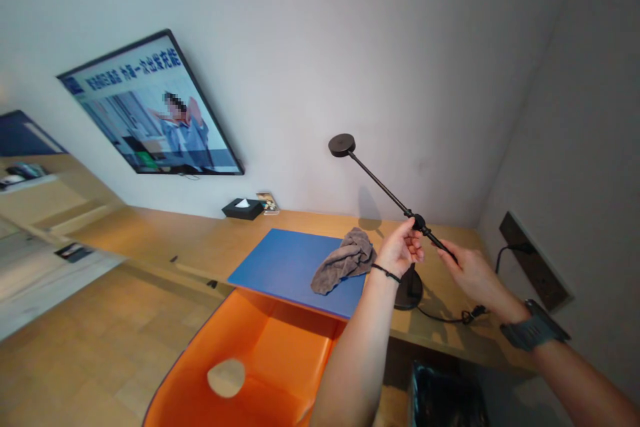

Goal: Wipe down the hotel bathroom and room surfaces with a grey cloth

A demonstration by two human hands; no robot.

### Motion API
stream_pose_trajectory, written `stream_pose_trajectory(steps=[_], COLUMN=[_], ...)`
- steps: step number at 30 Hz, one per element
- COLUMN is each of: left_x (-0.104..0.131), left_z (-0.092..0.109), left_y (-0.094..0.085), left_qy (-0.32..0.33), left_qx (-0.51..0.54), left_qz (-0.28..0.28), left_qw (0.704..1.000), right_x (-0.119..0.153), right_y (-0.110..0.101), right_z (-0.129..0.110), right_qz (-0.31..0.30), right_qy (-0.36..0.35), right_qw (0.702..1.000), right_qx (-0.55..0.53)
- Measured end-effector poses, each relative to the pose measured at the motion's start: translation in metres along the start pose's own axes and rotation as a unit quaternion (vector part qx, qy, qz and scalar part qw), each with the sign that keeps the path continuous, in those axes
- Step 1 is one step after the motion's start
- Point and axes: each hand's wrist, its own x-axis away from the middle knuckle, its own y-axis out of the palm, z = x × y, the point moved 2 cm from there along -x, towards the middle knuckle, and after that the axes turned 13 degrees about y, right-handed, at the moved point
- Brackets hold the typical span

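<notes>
A black desk lamp [383, 188] stands on the wooden desk, its arm slanting up to the left and ending in a round, flat head [342, 145]. My left hand [400, 248] is curled closed at the lamp's pivot joint, just above the upright post. Farther down the arm, my right hand [467, 270] grips its lower right end between thumb and fingers. The round lamp base [410, 290] is partly hidden behind my left wrist. Left of my left hand, a crumpled grey-brown cloth [345, 260] lies on a blue mat [285, 260].
An orange chair [280, 347] stands at the desk [170, 230]. A black tissue box [243, 209] and a small card [269, 203] sit by the wall. A cord [445, 319] trails right toward the socket panel [537, 263]. A black bin [445, 393] is below; a television [160, 110] hangs left.
</notes>
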Motion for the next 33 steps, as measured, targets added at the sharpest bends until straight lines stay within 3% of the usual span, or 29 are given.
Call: stream_pose_trajectory(steps=[6, 9, 12, 15, 18, 21, 25, 29, 31, 33], left_x=[-0.010, -0.016, -0.018, -0.017, -0.014, -0.009, -0.005, -0.001, 0.002, 0.003], left_z=[0.004, 0.005, 0.014, 0.028, 0.040, 0.047, 0.048, 0.052, 0.059, 0.071], left_y=[0.001, 0.000, -0.003, -0.005, -0.003, 0.003, 0.009, 0.008, 0.004, -0.001], left_qy=[0.042, 0.112, 0.194, 0.246, 0.263, 0.260, 0.250, 0.244, 0.240, 0.265], left_qx=[-0.130, -0.257, -0.400, -0.531, -0.630, -0.697, -0.751, -0.780, -0.786, -0.794], left_qz=[-0.023, -0.010, -0.016, -0.057, -0.090, -0.101, -0.104, -0.117, -0.141, -0.170], left_qw=[0.990, 0.960, 0.895, 0.809, 0.725, 0.660, 0.602, 0.564, 0.552, 0.520], right_x=[-0.003, -0.002, -0.002, -0.002, -0.002, -0.003, -0.004, -0.003, -0.002, -0.001], right_y=[-0.003, -0.002, -0.002, -0.003, -0.002, -0.001, -0.001, 0.001, 0.002, 0.004], right_z=[0.001, 0.001, 0.001, 0.001, 0.002, 0.002, 0.001, 0.003, 0.005, 0.008], right_qz=[-0.002, -0.011, -0.008, -0.001, -0.001, 0.003, 0.000, 0.000, 0.003, 0.004], right_qy=[0.004, 0.007, 0.003, -0.001, 0.003, 0.007, 0.013, 0.002, -0.014, -0.019], right_qw=[1.000, 1.000, 1.000, 1.000, 1.000, 1.000, 1.000, 1.000, 1.000, 1.000], right_qx=[-0.013, -0.015, -0.014, -0.005, 0.008, 0.009, 0.018, 0.018, 0.013, 0.011])
